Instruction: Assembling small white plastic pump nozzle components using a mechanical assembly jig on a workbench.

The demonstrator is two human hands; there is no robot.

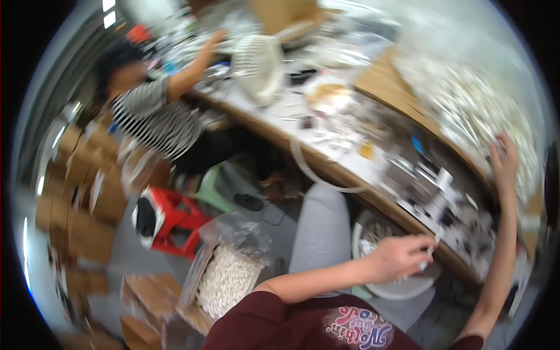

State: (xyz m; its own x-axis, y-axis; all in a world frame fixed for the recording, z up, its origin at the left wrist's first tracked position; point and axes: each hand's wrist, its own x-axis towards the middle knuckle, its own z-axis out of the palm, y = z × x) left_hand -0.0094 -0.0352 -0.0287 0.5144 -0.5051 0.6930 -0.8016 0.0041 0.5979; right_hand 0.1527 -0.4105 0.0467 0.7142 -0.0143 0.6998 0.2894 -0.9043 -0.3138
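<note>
My left hand (399, 258) is closed, with small white pieces (430, 249) showing at its fingertips. It hovers over a pale round tub (402, 290) that has small pieces inside. Stretched far forward on the right, my right hand (505, 160) reaches to the edge of a heap of slim white plastic pieces (478, 108). Its fingers look apart, though motion blurs them, and I see nothing held in them. Between the hands, on the workbench (280, 131), stands a small grey metal machine (411, 178) with a blue part on top.
A cardboard flap (396, 87) borders the heap. A white basket (259, 67) and loose small parts (344, 125) lie on the bench. At left are a co-worker in a striped top (154, 119), a red stool (178, 224), stacked cartons (87, 227) and an open box of white pieces (227, 280).
</note>
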